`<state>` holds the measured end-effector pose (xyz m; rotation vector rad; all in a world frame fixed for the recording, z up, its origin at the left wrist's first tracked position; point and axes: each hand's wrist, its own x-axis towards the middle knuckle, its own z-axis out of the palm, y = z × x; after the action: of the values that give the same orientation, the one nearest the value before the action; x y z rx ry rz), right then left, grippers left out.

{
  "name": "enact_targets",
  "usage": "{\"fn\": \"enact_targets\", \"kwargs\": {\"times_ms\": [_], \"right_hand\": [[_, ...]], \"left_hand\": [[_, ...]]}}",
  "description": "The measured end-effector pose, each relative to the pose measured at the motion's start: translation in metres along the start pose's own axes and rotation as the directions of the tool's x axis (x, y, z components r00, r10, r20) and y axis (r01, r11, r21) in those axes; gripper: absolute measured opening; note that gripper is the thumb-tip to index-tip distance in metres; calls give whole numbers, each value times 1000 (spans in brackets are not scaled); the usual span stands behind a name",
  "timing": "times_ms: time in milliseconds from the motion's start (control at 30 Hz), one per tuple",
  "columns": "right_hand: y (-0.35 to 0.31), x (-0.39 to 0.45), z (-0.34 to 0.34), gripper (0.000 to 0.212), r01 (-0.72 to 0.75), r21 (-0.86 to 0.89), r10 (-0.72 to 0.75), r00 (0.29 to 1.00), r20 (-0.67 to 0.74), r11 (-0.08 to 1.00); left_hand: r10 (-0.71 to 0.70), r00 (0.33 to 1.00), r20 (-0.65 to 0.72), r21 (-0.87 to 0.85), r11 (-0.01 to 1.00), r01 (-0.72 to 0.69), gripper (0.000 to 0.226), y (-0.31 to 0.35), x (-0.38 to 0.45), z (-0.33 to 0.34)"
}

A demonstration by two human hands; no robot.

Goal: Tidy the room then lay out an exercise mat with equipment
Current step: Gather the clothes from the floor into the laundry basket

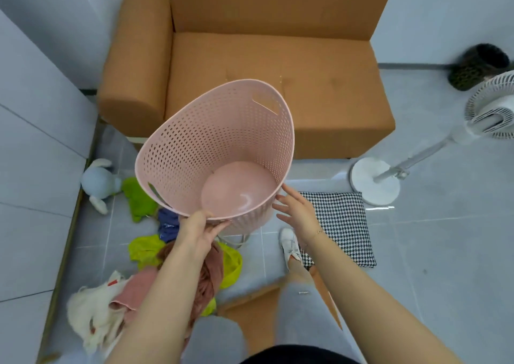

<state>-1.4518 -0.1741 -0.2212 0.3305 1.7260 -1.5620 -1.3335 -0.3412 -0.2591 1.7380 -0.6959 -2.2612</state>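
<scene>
While the left hand (pixel 199 231) grips the near rim of the pink laundry basket (pixel 219 152), thumb inside and fingers curled under the outer wall, the basket hangs tilted in the air with its mouth turned toward the camera, its inside bare. The right hand (pixel 296 210) is spread wide, fingers straight and apart, its fingertips touching or just short of the basket's right lower wall; I cannot tell which.

Below and behind the left hand lies a heap of clothes on the tiled floor (pixel 434 252): a navy garment (pixel 167 224), a yellow-green cloth (pixel 144 248), a dusty pink cloth (pixel 140 287) and a white fluffy item (pixel 93 316). Further left of that hand sit a green cloth (pixel 139 198) and a pale blue plush rabbit (pixel 100 183) beside the white cabinet (pixel 36 141).

Just right of the right hand lies a houndstooth cushion (pixel 343 224), with a white sneaker (pixel 290 242) on the person's foot under that wrist. Beyond both hands stands an orange sofa (pixel 278 58). Far right of the right hand stand a white pedestal fan (pixel 492 110) and a dark mesh bin (pixel 478 66).
</scene>
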Motion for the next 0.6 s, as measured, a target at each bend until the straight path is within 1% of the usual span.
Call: {"fn": "enact_targets", "kwargs": {"times_ms": [33,100,133,267,300,400,500,600], "right_hand": [[-5,17,-8,42,-15,-4,15,1000,-2,1000],[-15,66,-31,40,-56,-13,56,998,9,998],[-18,82,-40,42,-76,-13,76,997,0,997],[-16,150,-72,63,-147,-30,146,989,-28,989],[-8,168,-77,63,-160,-52,158,986,-45,986],[28,213,-82,54,-170,-107,153,977,-151,980],[85,254,-85,61,-179,-61,159,956,-248,982],[134,284,-89,62,-136,-25,123,950,-285,990]], "left_hand": [[-15,1000,-12,-11,1000,15,45,-5,9,14],[-48,999,-19,-24,999,48,54,-20,36,54],[-59,998,-35,-28,998,58,57,-26,45,68],[-80,996,-39,6,997,80,57,-58,89,113],[-82,996,-30,3,997,83,58,-69,104,119],[-67,997,-48,50,996,69,59,-100,144,124],[-42,999,-26,107,993,44,65,-135,195,118],[-50,999,-2,152,987,49,69,-167,246,103]]}}
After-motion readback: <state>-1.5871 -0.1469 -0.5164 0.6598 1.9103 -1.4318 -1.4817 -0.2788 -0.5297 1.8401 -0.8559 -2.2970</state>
